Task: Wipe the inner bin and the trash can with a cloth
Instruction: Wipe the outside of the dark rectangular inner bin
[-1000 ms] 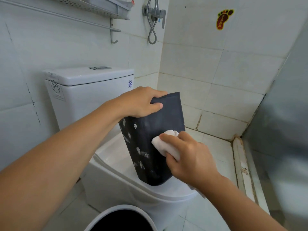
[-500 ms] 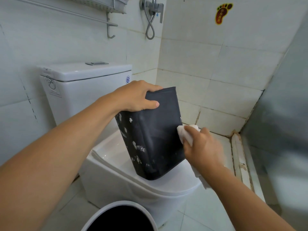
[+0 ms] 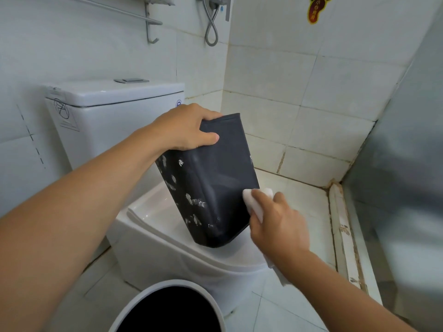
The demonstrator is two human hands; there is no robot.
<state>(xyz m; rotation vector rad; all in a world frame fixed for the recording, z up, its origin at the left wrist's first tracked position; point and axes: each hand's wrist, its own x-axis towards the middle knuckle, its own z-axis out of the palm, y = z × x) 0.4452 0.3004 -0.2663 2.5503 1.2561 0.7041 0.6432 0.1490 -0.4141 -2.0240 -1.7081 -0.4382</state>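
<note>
The dark grey inner bin (image 3: 215, 178) stands tilted on the closed toilet lid, its left side flecked with white marks. My left hand (image 3: 187, 128) grips its top rim. My right hand (image 3: 275, 219) holds a white cloth (image 3: 255, 202) pressed against the bin's lower right edge. The white trash can (image 3: 148, 298), with a dark opening, sits on the floor at the bottom of the view, partly cut off.
The white toilet (image 3: 153, 238) with its cistern (image 3: 107, 109) stands against the left tiled wall. A towel rail (image 3: 134, 13) and a shower hose (image 3: 212, 27) hang above. A frosted glass partition (image 3: 402, 176) and its floor sill close off the right side.
My right hand with the cloth moved from the bin's front face across to its right edge, then lower down. The view has shifted slightly.
</note>
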